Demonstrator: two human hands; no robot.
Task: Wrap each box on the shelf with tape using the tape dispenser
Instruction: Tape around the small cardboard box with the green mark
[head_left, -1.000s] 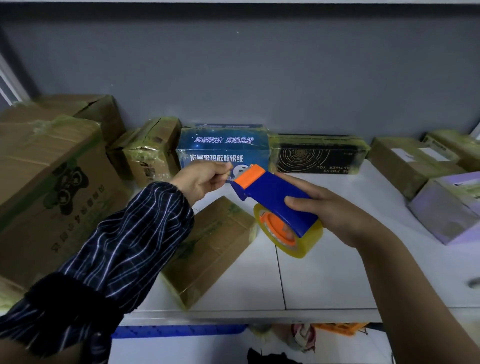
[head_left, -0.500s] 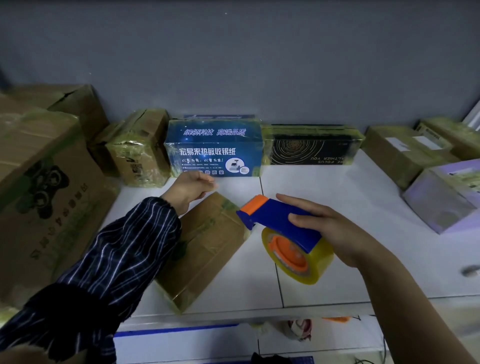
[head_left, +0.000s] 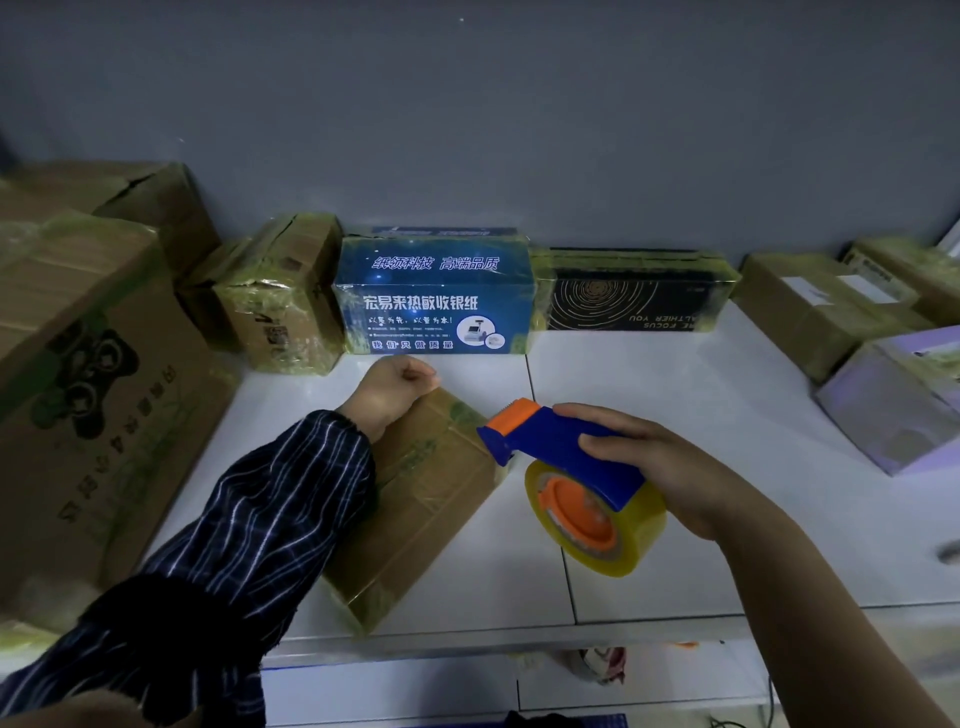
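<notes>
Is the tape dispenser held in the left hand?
No, the right hand grips the dispenser, while the left hand sits at the far end of the box.

The striped sleeve (head_left: 270, 519) covers the near left part of the flat cardboard box (head_left: 436, 499). The left hand (head_left: 392, 387) is curled, fingertips tucked under (whether they pinch tape cannot be told). The right hand (head_left: 670, 467) hides the rear of the tape dispenser (head_left: 561, 447). The view's left edge cuts off the large carton (head_left: 78, 389), its right edge the purple box (head_left: 898, 400).
</notes>
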